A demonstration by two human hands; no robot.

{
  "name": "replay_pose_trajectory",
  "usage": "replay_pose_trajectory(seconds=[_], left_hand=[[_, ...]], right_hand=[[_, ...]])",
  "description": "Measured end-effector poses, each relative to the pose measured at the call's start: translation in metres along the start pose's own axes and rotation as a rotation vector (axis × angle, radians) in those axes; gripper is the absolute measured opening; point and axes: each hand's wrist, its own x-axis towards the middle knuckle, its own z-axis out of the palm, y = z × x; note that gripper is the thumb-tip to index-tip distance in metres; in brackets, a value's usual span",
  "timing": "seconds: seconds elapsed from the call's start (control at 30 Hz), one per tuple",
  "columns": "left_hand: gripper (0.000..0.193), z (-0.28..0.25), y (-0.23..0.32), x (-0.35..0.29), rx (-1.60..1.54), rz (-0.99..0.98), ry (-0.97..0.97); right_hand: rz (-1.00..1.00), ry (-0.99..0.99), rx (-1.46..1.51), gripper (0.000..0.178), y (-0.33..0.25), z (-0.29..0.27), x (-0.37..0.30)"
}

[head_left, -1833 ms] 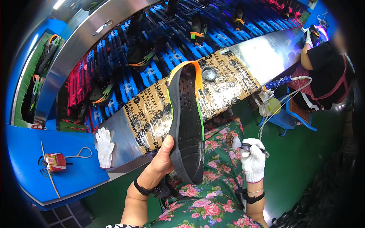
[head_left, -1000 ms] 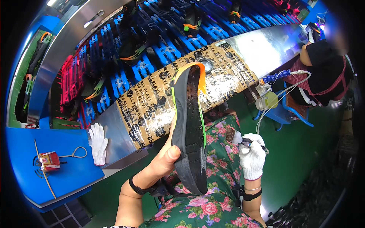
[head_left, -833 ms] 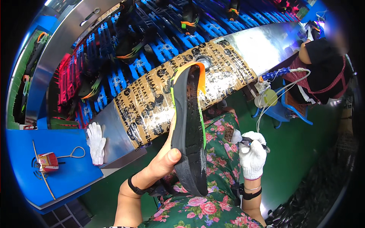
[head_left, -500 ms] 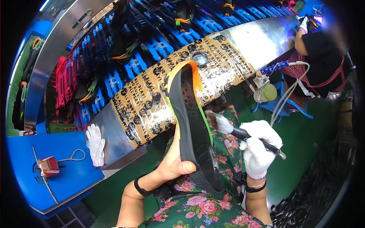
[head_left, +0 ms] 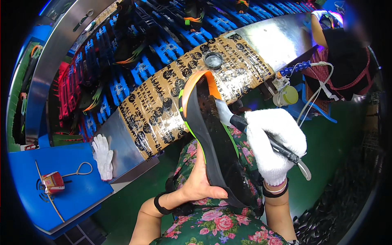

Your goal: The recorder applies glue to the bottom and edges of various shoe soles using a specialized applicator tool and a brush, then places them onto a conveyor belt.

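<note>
My bare left hand point(head_left: 200, 183) grips a black shoe sole point(head_left: 199, 134) by its near side, thumb over the edge. The sole has an orange rim at its far end and green trim along both sides; its hollow inside faces up and looks wet in places. In my right hand point(head_left: 274, 143), covered by a white knit glove, is a brush point(head_left: 237, 121) with a black handle and a pale hose at its rear. The brush's pale head reaches inside the sole near the orange end; its bristle tips are hard to make out.
Brown printed wrap covers the bench edge point(head_left: 163, 110), with a small round dish point(head_left: 213, 61) on it. Beyond runs a blue rack point(head_left: 167, 51) bearing dark soles. A white glove point(head_left: 103, 157) lies by a blue table point(head_left: 24, 171). A co-worker point(head_left: 343, 61) sits at far right.
My right hand has moved up and left, bringing the brush from beside the sole into its hollow. My left hand and the sole have shifted slightly right.
</note>
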Motion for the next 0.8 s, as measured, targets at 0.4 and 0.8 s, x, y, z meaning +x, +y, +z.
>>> replay_pose_trajectory(seconds=[0.4, 0.8], left_hand=[[0.158, -0.002, -0.010, -0.002, 0.013, 0.053, -0.002], [0.158, -0.001, -0.012, -0.001, -0.047, 0.043, 0.012]], right_hand=[[0.033, 0.097, -0.056, 0.013, 0.003, 0.013, 0.004], [-0.018, 0.053, -0.031, 0.011, 0.007, 0.018, 0.001]])
